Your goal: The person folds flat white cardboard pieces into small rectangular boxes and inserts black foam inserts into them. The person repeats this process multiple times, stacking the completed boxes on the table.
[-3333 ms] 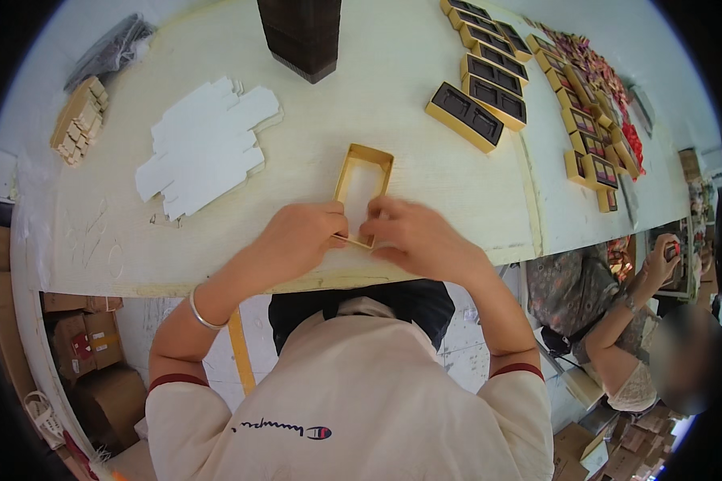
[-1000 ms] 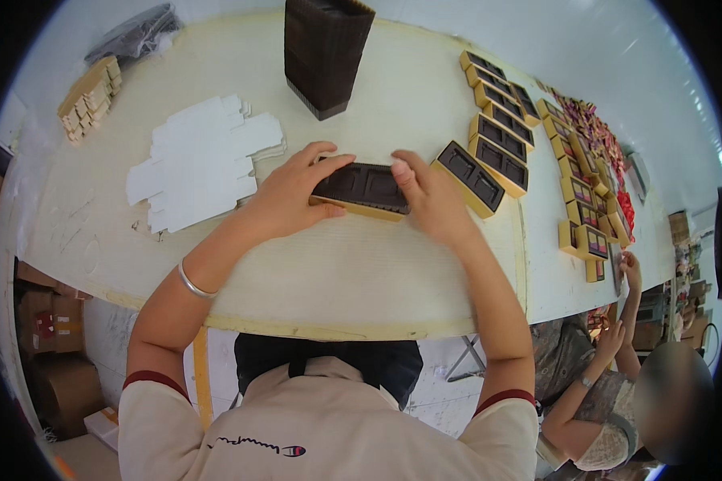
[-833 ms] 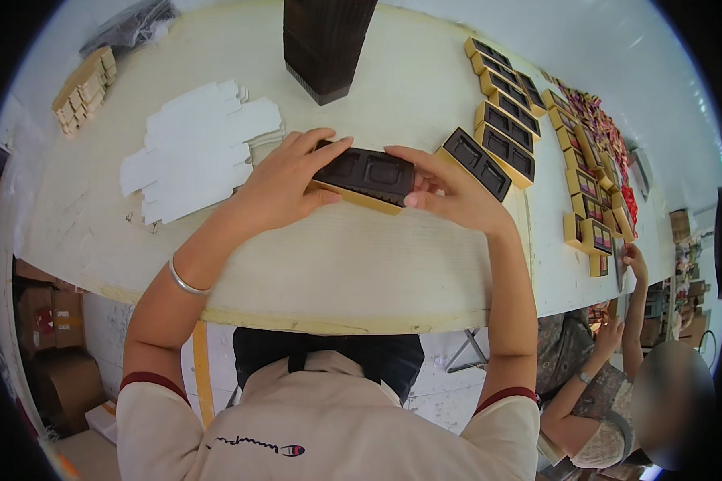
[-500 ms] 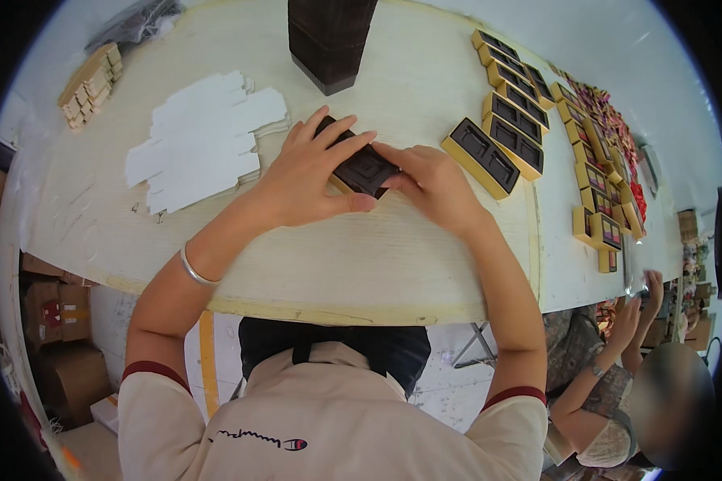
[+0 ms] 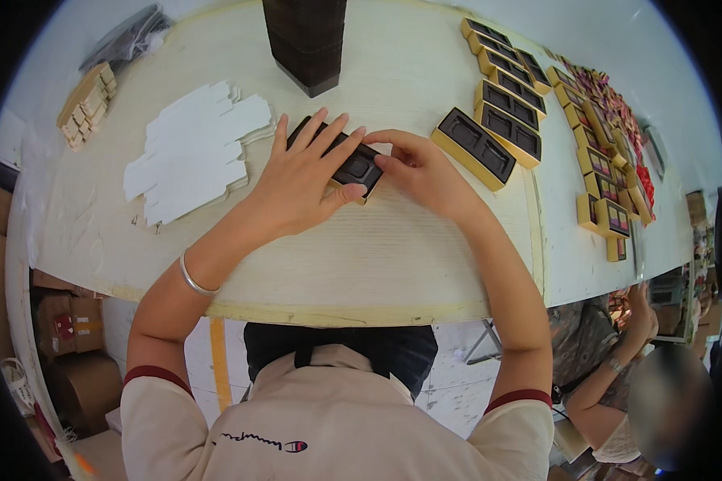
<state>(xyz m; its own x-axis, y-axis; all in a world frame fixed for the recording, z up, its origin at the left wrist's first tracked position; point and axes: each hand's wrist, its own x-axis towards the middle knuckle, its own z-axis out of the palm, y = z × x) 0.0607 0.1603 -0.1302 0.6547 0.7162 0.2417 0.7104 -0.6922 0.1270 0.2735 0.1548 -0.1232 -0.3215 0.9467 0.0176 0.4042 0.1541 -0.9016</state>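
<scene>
In front of me a yellow-sided box with a black recessed insert (image 5: pixel 359 170) lies aslant on the table. My left hand (image 5: pixel 301 172) lies across it with fingers spread over the black insert and the thumb along its near right edge, holding it. At the box's right end, my right hand (image 5: pixel 413 168) has its index finger and thumb closed on the edge of the insert; the other fingers are curled. A tall stack of black inserts (image 5: pixel 306 48) stands beyond the box. Just right of my right hand sits another yellow box with a black insert (image 5: pixel 473 148).
White flat card blanks (image 5: pixel 188 156) lie in a pile on the left. Farther left are pale small blocks (image 5: pixel 87 108). Boxes with black inserts (image 5: pixel 507 116) run along the right, with filled boxes (image 5: pixel 602 192) beyond. A co-worker's arm (image 5: pixel 618 353) shows at lower right.
My right fingers have shifted from the box's near right corner to its far right end, with the index finger more bent. My left hand keeps its place on the box. The whole view has shifted slightly.
</scene>
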